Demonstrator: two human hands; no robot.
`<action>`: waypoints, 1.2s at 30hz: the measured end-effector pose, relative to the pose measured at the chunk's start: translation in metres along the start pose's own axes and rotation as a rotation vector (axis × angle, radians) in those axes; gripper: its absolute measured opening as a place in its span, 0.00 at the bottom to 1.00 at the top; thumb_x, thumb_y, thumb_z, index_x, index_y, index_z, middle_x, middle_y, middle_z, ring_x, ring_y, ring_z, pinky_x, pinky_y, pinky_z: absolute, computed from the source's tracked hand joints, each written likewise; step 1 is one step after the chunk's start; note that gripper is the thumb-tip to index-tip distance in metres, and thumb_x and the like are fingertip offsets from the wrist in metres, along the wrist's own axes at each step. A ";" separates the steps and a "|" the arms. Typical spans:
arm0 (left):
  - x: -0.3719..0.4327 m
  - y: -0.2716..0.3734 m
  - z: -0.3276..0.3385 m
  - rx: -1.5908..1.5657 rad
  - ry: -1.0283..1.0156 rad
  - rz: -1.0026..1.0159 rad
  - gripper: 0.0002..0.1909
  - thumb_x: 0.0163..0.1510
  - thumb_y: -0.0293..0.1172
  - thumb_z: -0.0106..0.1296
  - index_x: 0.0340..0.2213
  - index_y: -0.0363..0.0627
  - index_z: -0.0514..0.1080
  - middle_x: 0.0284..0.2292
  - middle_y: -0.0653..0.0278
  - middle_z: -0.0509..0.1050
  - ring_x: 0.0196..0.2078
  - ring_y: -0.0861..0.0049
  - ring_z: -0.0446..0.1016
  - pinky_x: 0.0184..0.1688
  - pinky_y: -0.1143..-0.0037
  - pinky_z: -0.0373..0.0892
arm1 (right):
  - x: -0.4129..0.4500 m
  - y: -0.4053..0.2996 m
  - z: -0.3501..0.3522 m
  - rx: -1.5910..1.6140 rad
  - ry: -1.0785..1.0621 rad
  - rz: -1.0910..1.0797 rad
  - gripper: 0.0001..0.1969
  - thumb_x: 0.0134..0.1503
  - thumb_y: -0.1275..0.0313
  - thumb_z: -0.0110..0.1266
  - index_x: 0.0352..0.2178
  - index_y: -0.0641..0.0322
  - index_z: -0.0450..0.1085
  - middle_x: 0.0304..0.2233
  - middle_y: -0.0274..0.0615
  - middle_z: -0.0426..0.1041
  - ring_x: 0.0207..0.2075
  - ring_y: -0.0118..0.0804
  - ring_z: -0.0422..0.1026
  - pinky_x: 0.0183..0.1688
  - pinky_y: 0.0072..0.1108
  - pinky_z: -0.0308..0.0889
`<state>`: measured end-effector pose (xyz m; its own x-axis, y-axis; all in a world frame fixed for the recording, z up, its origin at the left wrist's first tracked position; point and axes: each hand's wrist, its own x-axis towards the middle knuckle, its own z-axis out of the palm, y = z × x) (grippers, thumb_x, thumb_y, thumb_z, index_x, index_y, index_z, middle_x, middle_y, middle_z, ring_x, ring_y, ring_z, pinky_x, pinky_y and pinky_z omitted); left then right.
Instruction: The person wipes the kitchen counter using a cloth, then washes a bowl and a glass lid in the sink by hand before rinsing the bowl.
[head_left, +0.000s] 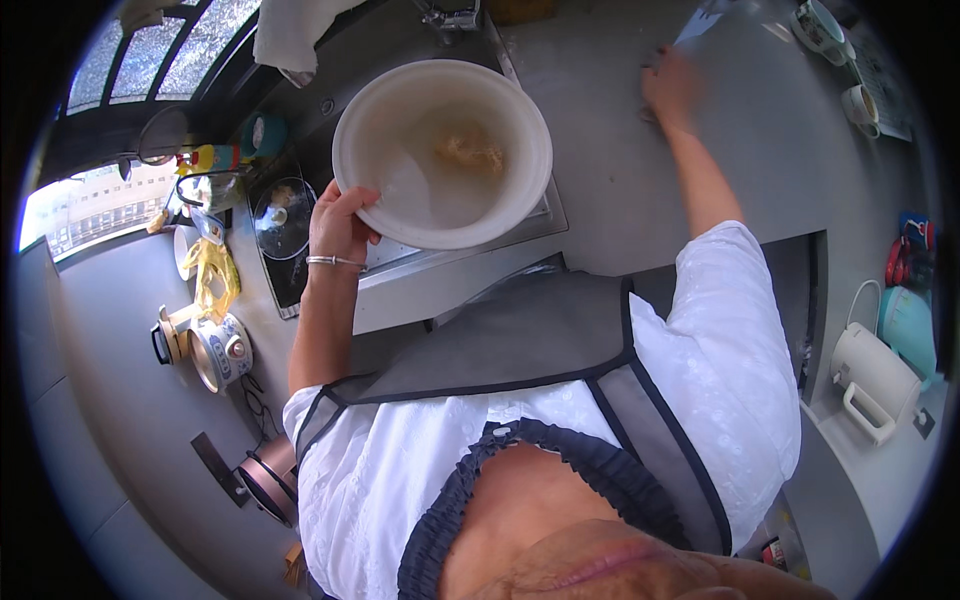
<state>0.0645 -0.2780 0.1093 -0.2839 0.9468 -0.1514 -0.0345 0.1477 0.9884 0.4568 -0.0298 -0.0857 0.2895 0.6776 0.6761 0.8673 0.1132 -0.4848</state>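
Note:
My left hand grips the near left rim of a large white bowl, thumb over the edge. The bowl is slightly tilted above the sink. It contains cloudy liquid and a light brown, frayed-looking clump that I cannot identify. My right hand is blurred over the grey countertop, right of the bowl. Near its fingertips is a thin bluish-white thing; whether the hand touches or holds it is unclear.
The faucet stands beyond the bowl. A glass lid lies on the black cooktop at left. A patterned pot and a yellow plastic bag are farther left. Cups stand at upper right; a cream-coloured appliance sits at right.

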 end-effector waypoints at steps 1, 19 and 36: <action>-0.005 0.005 0.002 0.006 -0.007 0.011 0.10 0.38 0.21 0.47 0.28 0.38 0.66 0.20 0.63 0.69 0.14 0.78 0.66 0.08 0.83 0.59 | 0.003 -0.022 0.000 0.113 -0.039 -0.119 0.20 0.40 0.72 0.49 0.39 0.58 0.64 0.38 0.50 0.67 0.44 0.49 0.63 0.46 0.32 0.59; -0.057 0.029 -0.006 -0.034 0.125 -0.055 0.10 0.37 0.19 0.46 0.27 0.37 0.67 0.19 0.63 0.69 0.12 0.80 0.66 0.06 0.84 0.60 | 0.009 -0.170 0.077 0.181 -0.242 -0.464 0.23 0.47 0.70 0.45 0.48 0.55 0.58 0.52 0.46 0.56 0.53 0.46 0.55 0.54 0.31 0.52; -0.002 0.029 0.075 0.047 -0.128 0.019 0.11 0.37 0.21 0.48 0.28 0.36 0.66 0.19 0.62 0.69 0.12 0.78 0.65 0.09 0.82 0.58 | -0.136 -0.053 -0.129 0.488 -0.673 -0.757 0.23 0.39 0.77 0.52 0.41 0.53 0.65 0.49 0.43 0.59 0.50 0.44 0.59 0.50 0.34 0.55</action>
<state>0.1356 -0.2546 0.1373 -0.1592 0.9779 -0.1358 0.0151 0.1400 0.9900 0.4237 -0.2222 -0.0806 -0.6497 0.5516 0.5231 0.4330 0.8341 -0.3418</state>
